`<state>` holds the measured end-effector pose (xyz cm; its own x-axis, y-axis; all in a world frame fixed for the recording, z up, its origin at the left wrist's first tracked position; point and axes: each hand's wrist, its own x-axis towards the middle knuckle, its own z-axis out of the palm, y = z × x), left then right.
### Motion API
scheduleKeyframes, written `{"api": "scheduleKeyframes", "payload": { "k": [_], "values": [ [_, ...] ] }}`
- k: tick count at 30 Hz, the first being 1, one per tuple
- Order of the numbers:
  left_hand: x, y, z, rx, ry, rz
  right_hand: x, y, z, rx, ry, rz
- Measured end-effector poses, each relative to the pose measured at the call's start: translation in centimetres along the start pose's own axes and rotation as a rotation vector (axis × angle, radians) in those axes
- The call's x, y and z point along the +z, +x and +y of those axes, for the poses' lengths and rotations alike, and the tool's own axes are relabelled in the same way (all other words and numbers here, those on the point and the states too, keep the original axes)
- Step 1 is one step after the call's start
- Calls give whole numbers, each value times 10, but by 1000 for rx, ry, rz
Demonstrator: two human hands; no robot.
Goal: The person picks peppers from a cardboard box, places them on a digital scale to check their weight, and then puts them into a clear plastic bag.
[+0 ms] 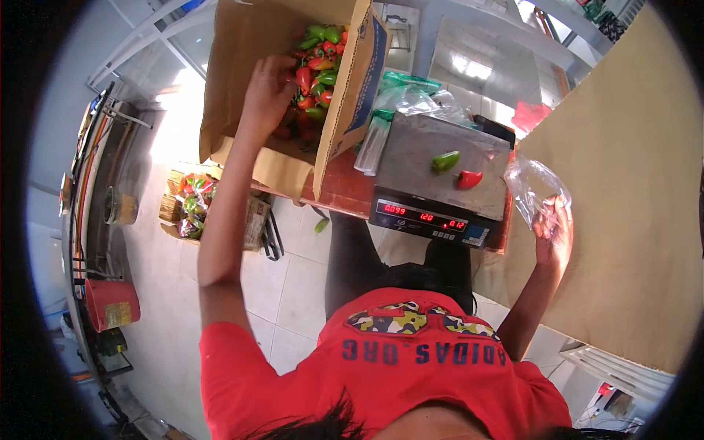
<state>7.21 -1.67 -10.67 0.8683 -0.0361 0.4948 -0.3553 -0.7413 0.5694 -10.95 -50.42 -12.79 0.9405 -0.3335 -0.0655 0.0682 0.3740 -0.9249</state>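
My left hand [270, 92] reaches into a tall cardboard box [246, 44] on the left. Its fingers are apart at the edge of a heap of red and green peppers [320, 77], their tips partly hidden. At the right, the fingers of my right hand [554, 229] are closed on a clear plastic bag [529, 183], which hangs beside the scale. Between my hands stands a digital scale [411, 183] with a lit red display. On its flat plate lie one green pepper [445, 162] and one red pepper [469, 180], apart from each other.
Clear and green plastic bags [411, 95] lie behind the scale on a red table [345, 192]. A smaller carton [172, 209] with bagged peppers sits on the floor at left, near a fallen green pepper [321, 225]. A red bucket [111, 303] stands farther left. A tan board [623, 220] fills the right.
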Motion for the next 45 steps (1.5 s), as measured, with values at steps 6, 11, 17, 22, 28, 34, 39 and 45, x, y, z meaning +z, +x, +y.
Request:
{"api": "scheduleKeyframes", "payload": {
  "k": [6, 11, 17, 22, 28, 34, 39, 45],
  "values": [
    [106, 35, -132, -96, 160, -701, -11, 4, 10, 48, 3, 86],
    [143, 49, -153, -138, 147, -875, -30, -2, 3, 2, -5, 130],
    [152, 60, -168, -141, 106, -866, -40, 0, 10, 48, 18, 173],
    [157, 53, -189, -121, 50, -780, -32, 8, 15, 55, 58, 119],
    [172, 54, -208, -70, 11, -655, -25, 8, 12, 72, 60, 195],
    [193, 59, -220, -33, -14, -573, -13, 6, 11, 52, 56, 265],
    [190, 58, -239, -14, 8, -506, -13, 4, 9, 57, 82, 237],
    [201, 57, -184, 178, 420, -128, -27, 6, 14, 22, 87, 156]
  ]
}}
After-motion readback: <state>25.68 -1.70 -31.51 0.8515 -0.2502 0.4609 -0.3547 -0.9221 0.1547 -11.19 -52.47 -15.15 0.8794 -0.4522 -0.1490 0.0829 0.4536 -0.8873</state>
